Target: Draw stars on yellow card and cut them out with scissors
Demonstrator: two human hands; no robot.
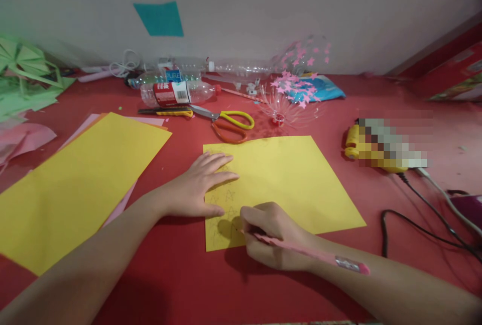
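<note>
A yellow sheet of paper (pixel 293 179) lies on the red table, with several small pencil-drawn stars (pixel 230 195) along its left side. Flat on the sheet's left edge, my left hand (pixel 205 184) has its fingers spread and holds nothing. My right hand (pixel 273 237) is closed around a pink pencil (pixel 312 251) with a pink eraser end. The pencil's tip touches or nearly touches the paper near its lower left corner, just below the left thumb.
Yellow sheets (pixel 86 189) lie at left beside green folded paper (pixel 26 74). Behind are scissors (pixel 233 124), a utility knife (pixel 175 112), plastic bottles (pixel 171 93) and a pink star ornament (pixel 295 86). A yellow tool (pixel 352 144) and cables (pixel 417 224) are at right.
</note>
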